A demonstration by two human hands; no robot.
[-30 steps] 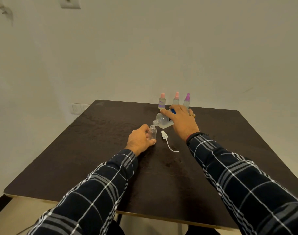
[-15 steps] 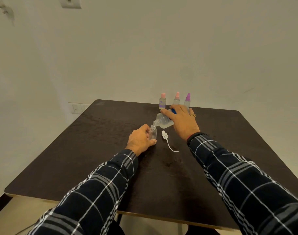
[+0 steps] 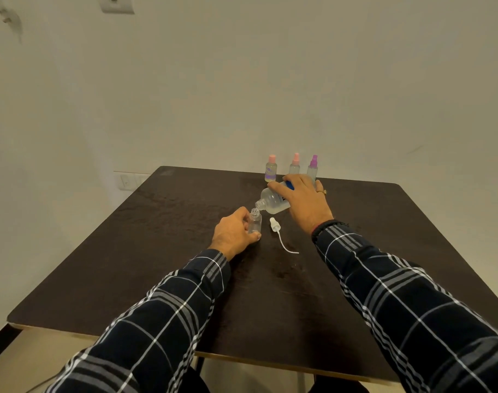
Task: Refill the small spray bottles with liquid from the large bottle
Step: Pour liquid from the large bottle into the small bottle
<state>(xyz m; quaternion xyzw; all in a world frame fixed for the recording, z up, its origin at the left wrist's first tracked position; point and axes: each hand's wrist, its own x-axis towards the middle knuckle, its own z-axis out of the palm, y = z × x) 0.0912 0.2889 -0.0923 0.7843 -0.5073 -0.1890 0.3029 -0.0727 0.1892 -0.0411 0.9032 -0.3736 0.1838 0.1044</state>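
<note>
Tabletop (image 3: 157, 251), dark: my left grip (image 3: 233, 235) curls round the uncapped small spray bottle (image 3: 255, 222) standing on it; my right grip (image 3: 304, 202) clasps the large bottle (image 3: 273, 201), tilted, mouth just above.

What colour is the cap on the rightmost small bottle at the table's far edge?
Purple; the cap shows best in the head view.

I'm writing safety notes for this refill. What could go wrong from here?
1. The large bottle, tilted in the right hand, has its mouth just over the narrow neck of the small open bottle; slight drift would likely spill onto the table.
2. The left hand covers part of that bottle, so overfilling may go unnoticed.
3. The loose spray cap lies beside it and could get wet or knocked.
</note>
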